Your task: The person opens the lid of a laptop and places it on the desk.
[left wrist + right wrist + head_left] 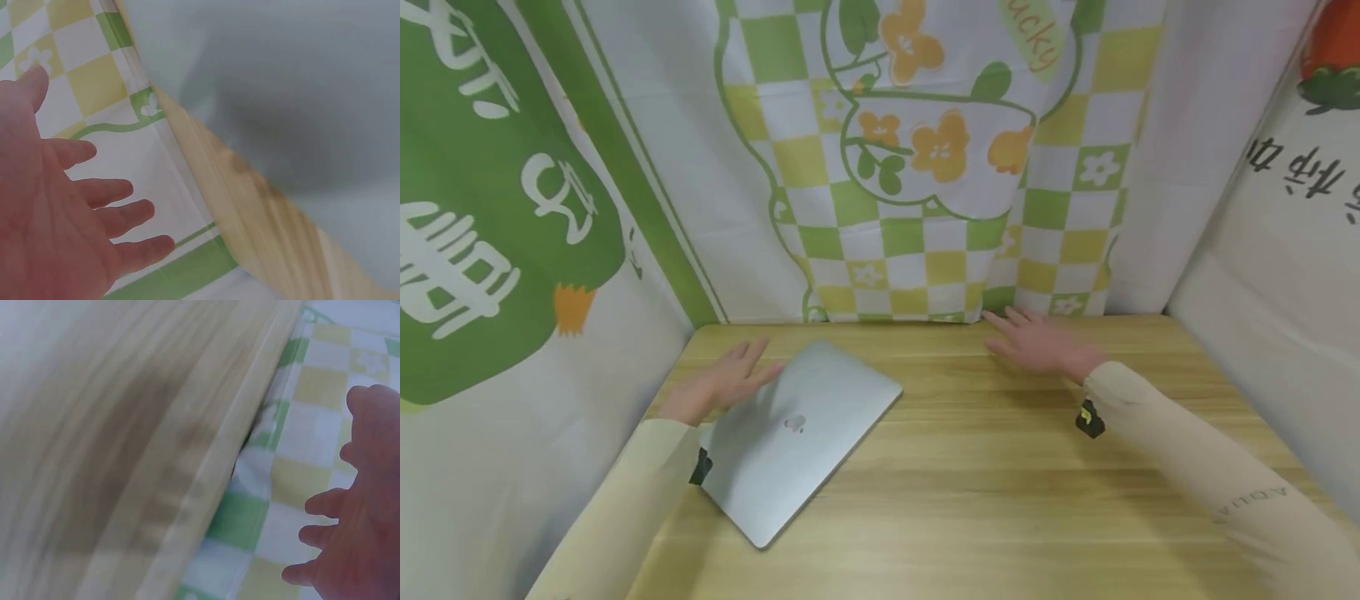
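A closed silver laptop (820,442) with an apple logo lies at a slant on the left part of the wooden table. My left hand (726,385) hovers over its far left edge, fingers spread and holding nothing. In the left wrist view that hand (81,219) shows its palm and straight fingers, with the laptop lid (300,100) beside it. Toward the table's back edge, right of the laptop, my right hand (1041,340) is held out with loose, extended fingers and nothing in it. The right wrist view shows the same hand (369,519) apart from the wood surface, its shadow falling there.
The wooden table (1000,500) reaches back to a checkered, flower-printed cloth (925,242) hanging behind it. A green and white printed cloth (490,208) hangs on the left, and a white one (1285,275) with lettering on the right.
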`<act>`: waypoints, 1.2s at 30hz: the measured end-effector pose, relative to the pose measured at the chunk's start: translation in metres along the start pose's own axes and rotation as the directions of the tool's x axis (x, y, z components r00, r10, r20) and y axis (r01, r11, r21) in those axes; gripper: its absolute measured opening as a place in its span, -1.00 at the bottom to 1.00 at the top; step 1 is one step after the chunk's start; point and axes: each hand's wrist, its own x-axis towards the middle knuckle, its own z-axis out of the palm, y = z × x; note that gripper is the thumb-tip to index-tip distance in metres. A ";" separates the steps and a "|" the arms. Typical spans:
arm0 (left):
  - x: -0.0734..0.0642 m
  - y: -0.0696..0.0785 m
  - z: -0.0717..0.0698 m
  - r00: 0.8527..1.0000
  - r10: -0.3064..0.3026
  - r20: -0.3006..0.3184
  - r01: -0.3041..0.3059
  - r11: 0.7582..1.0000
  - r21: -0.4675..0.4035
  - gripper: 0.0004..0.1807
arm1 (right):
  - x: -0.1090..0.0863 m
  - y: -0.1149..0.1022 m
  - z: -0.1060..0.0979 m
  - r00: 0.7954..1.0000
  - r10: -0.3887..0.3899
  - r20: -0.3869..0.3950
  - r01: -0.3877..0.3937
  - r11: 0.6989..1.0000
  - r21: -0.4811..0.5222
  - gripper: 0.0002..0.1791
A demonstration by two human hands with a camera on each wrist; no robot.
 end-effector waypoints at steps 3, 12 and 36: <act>-0.005 -0.006 0.006 1.000 -0.002 0.005 0.002 1.000 -0.028 -0.04 | 0.008 -0.012 0.013 0.999 -0.030 -0.013 0.031 0.997 0.073 -0.22; -0.014 -0.020 0.022 0.999 0.018 -0.047 -0.020 0.999 -0.045 -0.07 | 0.029 -0.048 0.035 0.993 -0.086 -0.076 0.097 0.983 0.154 -0.28; -0.050 -0.055 0.033 0.980 -0.195 -0.031 0.195 0.981 -0.010 0.04 | 0.049 -0.113 0.059 0.995 -0.092 -0.047 0.102 0.938 0.330 -0.27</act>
